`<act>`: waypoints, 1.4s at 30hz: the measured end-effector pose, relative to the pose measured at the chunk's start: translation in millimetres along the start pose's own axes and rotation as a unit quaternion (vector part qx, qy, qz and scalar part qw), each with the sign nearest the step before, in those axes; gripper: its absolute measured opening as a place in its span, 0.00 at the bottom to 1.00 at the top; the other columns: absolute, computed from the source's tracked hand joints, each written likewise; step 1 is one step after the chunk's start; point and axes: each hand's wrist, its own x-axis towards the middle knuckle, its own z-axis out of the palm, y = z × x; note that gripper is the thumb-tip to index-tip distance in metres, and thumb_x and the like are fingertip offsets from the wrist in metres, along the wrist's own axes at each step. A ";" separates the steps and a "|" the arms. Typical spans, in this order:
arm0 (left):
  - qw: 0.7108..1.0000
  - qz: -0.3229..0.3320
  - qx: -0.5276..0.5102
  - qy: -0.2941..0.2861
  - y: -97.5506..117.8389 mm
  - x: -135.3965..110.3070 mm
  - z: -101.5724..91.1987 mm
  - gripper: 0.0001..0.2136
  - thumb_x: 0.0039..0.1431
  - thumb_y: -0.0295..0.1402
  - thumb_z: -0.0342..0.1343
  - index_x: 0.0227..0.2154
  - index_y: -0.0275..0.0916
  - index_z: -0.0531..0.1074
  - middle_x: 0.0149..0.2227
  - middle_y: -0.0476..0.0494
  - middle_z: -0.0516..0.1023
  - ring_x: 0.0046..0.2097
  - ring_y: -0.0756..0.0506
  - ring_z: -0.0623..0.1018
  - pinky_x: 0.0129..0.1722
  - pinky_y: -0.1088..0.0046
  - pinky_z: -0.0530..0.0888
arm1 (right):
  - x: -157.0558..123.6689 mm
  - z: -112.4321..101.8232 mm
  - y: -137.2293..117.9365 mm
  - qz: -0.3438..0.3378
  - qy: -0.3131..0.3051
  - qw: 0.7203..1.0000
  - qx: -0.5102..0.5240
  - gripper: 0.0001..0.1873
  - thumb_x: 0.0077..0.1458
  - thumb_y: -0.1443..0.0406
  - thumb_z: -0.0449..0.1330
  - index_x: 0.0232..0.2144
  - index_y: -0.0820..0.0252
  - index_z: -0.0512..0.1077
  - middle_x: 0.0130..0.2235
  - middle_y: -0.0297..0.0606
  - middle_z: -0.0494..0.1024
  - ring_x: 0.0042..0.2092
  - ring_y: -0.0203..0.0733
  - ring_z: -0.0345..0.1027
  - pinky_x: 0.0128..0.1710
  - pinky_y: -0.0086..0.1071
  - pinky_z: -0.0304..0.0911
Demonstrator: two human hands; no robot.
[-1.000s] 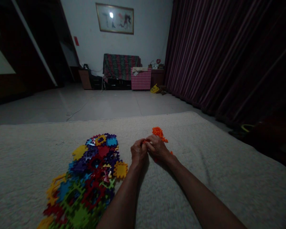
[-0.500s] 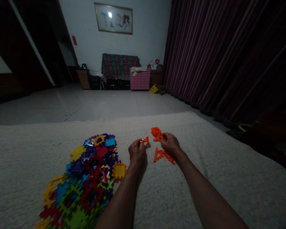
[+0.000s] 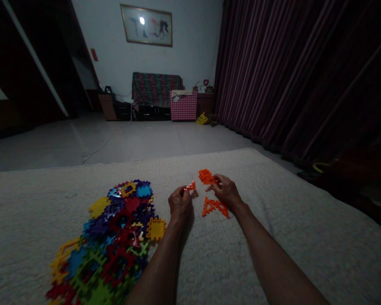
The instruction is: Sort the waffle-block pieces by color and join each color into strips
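My left hand (image 3: 178, 202) is closed, pinching a small orange toothed piece (image 3: 189, 186) just above the pale rug (image 3: 273, 237). My right hand (image 3: 226, 191) rests on the rug with its fingers curled onto a round orange toothed piece (image 3: 205, 176). Between the two hands lie orange triangle frames (image 3: 213, 206), flat on the rug. To the left of my left hand spreads a pile of coloured interlocking plastic pieces (image 3: 111, 237) in yellow, blue, purple, red and green.
Beyond the rug is a grey tiled floor (image 3: 130, 140) with a thin cable on it. A cloth-covered cabinet (image 3: 154, 91) and a checked red box (image 3: 183, 106) stand at the far wall. Dark striped curtains (image 3: 288, 76) hang along the right.
My hands were together on one orange piece; they have parted. The left keeps the small piece, the right moved right to the round piece, and the orange triangles now show between them.
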 end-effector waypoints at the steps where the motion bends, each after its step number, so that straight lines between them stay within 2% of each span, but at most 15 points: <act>1: 1.000 0.001 0.007 0.000 -0.1 0.3 -0.2 0.09 0.51 0.31 0.56 0.30 0.39 0.82 0.29 0.46 0.82 0.32 0.46 0.78 0.33 0.75 0.70 | 1.2 1.5 0.0 -0.002 0.006 1.000 0.005 0.16 0.53 0.68 0.57 0.45 0.59 0.73 0.44 0.43 0.79 0.40 0.43 0.73 0.44 0.38 0.69; 7: 0.999 0.011 0.035 0.002 -4.8 2.6 0.1 0.09 0.52 0.31 0.56 0.32 0.39 0.82 0.30 0.45 0.83 0.34 0.45 0.79 0.35 0.74 0.71 | 6.6 8.6 0.6 -0.025 0.007 1.000 -0.012 0.16 0.53 0.70 0.56 0.45 0.59 0.73 0.43 0.43 0.79 0.43 0.44 0.72 0.49 0.40 0.67; 13: 0.999 0.015 0.031 -0.007 -5.1 1.3 0.6 0.10 0.53 0.32 0.55 0.32 0.38 0.82 0.30 0.45 0.83 0.34 0.45 0.79 0.35 0.74 0.71 | 6.4 10.7 2.9 -0.029 -0.003 0.999 -0.021 0.16 0.53 0.71 0.56 0.45 0.60 0.72 0.43 0.44 0.78 0.44 0.46 0.71 0.50 0.41 0.66; 19: 1.000 0.013 0.025 -0.003 -5.9 3.0 0.7 0.09 0.53 0.32 0.56 0.31 0.39 0.82 0.31 0.45 0.83 0.34 0.45 0.79 0.35 0.74 0.71 | 4.7 9.3 2.3 -0.023 0.041 0.999 0.026 0.16 0.52 0.70 0.56 0.44 0.61 0.73 0.46 0.47 0.76 0.48 0.47 0.70 0.50 0.42 0.68; 23: 1.000 -0.009 -0.014 -0.006 -7.2 4.2 1.6 0.10 0.51 0.33 0.57 0.33 0.38 0.82 0.31 0.44 0.83 0.35 0.45 0.79 0.35 0.73 0.72 | 6.6 4.1 -10.3 0.004 0.065 0.995 0.072 0.13 0.54 0.68 0.54 0.40 0.60 0.74 0.42 0.44 0.77 0.43 0.44 0.72 0.44 0.38 0.70; 27: 0.999 -0.007 -0.038 -0.014 -3.8 3.0 1.0 0.11 0.51 0.34 0.56 0.31 0.36 0.82 0.28 0.45 0.81 0.32 0.47 0.77 0.31 0.75 0.70 | 8.6 8.3 -36.0 -0.022 0.037 0.990 0.135 0.10 0.54 0.67 0.54 0.35 0.58 0.75 0.37 0.39 0.79 0.38 0.41 0.73 0.42 0.35 0.69; 32: 0.996 -0.016 -0.078 -0.027 2.5 0.5 0.7 0.12 0.49 0.36 0.57 0.30 0.35 0.82 0.27 0.46 0.79 0.31 0.48 0.75 0.30 0.76 0.70 | 2.5 21.6 -65.3 -0.068 -0.022 0.986 0.148 0.13 0.54 0.66 0.58 0.43 0.58 0.74 0.42 0.41 0.79 0.39 0.42 0.73 0.42 0.38 0.71; 37: 0.987 -0.071 -0.140 -0.028 3.8 0.5 1.7 0.13 0.46 0.38 0.59 0.28 0.33 0.80 0.23 0.47 0.75 0.26 0.50 0.73 0.27 0.77 0.69 | -5.9 24.4 -76.2 -0.108 -0.004 0.990 0.087 0.23 0.55 0.67 0.59 0.54 0.61 0.68 0.49 0.49 0.75 0.50 0.51 0.70 0.50 0.46 0.69; 42: 0.984 -0.088 -0.146 -0.052 -2.3 4.4 1.3 0.14 0.44 0.40 0.62 0.29 0.33 0.81 0.24 0.46 0.76 0.27 0.49 0.74 0.28 0.75 0.70 | -8.3 23.4 -79.1 -0.153 -0.008 0.987 0.045 0.23 0.57 0.70 0.56 0.55 0.62 0.67 0.50 0.49 0.74 0.52 0.51 0.68 0.53 0.47 0.67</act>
